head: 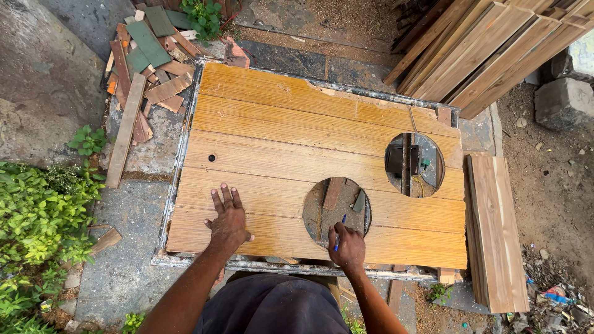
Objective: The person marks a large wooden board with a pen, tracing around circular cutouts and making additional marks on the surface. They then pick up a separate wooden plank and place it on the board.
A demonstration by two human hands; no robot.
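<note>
A large yellow-brown wooden panel (pixel 291 142) made of planks lies flat in a metal frame, with two round holes cut in it. My left hand (pixel 228 218) rests flat on the panel near its front edge, fingers spread. My right hand (pixel 346 246) sits at the near rim of the nearer round hole (pixel 337 210) and grips a blue pen (pixel 341 227), its tip pointing up over the hole. The second hole (pixel 413 164) lies further right and shows dark parts underneath.
A stack of planks (pixel 495 232) lies right of the panel. Long boards (pixel 489 43) lean at the top right. Scrap wood pieces (pixel 145 62) are piled at the top left. Green plants (pixel 37 229) grow on the left. A stone block (pixel 563 102) sits far right.
</note>
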